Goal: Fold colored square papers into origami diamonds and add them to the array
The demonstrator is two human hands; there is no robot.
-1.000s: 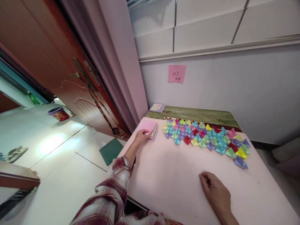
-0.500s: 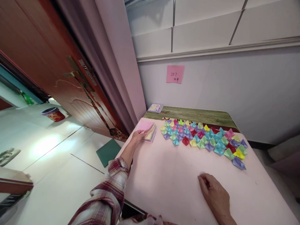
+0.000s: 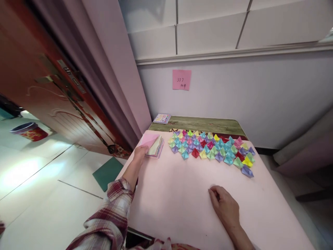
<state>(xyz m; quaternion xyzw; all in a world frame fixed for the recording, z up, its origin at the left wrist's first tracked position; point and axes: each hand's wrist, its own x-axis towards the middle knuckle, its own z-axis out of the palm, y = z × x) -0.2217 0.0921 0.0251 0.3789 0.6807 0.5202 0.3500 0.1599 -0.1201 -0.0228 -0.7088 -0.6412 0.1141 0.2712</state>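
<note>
While the left hand (image 3: 141,151) pinches pink paper (image 3: 149,139) on the stack (image 3: 156,152) by the left edge of the desk (image 3: 171,194), seemingly peeling it up, the right hand (image 3: 225,205) (loosely closed, nothing visible inside) rests near the front; clean separation likely needs light pressure.

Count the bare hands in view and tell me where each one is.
2. The left hand is at the paper stack, its fingers partly hidden; the right hand is curled on the pink tabletop, nearer the camera.
</note>
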